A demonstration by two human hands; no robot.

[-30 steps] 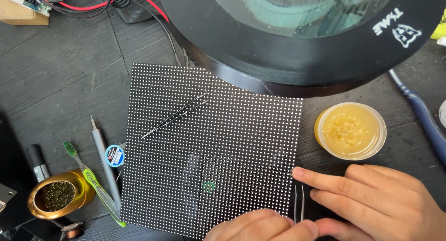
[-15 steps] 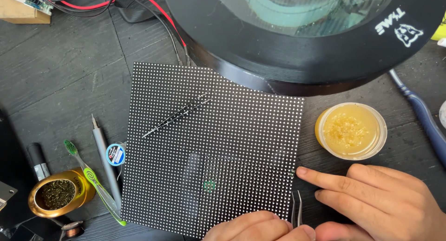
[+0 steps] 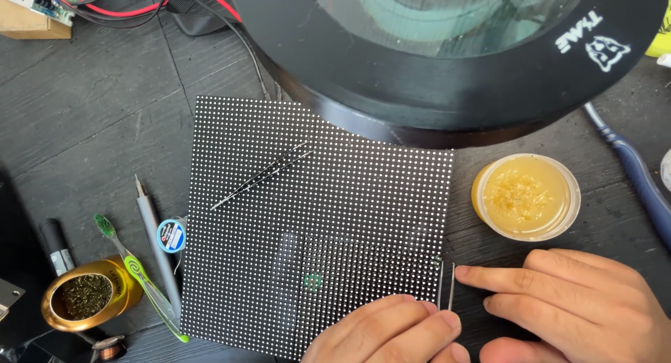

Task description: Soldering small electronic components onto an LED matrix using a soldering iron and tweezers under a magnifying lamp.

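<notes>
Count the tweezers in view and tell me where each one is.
2. One pair of black tweezers lies on the dotted LED panel, upper left. A silver pair stands at the panel's right edge, between the left hand and right hand. Others may be hidden under the magnifier lamp.

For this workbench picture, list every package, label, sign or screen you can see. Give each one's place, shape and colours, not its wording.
LED matrix panel: centre of the table, square, black with white dots.
Magnifier lamp marking: top right on the black ring, white print and small emblem.
Solder wick spool label: left of the panel, round, blue and white.
Cardboard box: top left corner, brown.
Flux tub: right of the panel, round, open, yellow paste.
</notes>
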